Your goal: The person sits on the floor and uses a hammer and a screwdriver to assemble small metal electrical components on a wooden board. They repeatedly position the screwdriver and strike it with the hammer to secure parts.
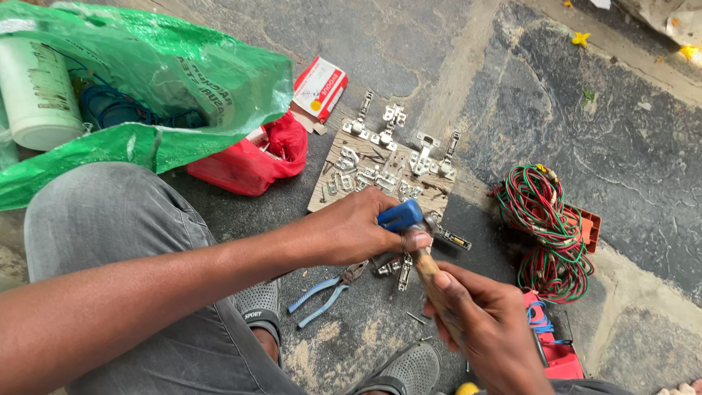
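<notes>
Hands meet over the stone floor (409,51), just near of a wooden board (322,199) strewn with metal hinges (424,155). Left hand (356,232) closes round a blue-handled tool (401,215), pinning its tip at a hinge piece (452,238). Right hand (488,333) wraps a wooden hammer handle (431,278). Judgement: keep the blue tool upright, strike short and square, fingers clear. Pliers (325,292) lie left; wire coil (547,232) right.
</notes>
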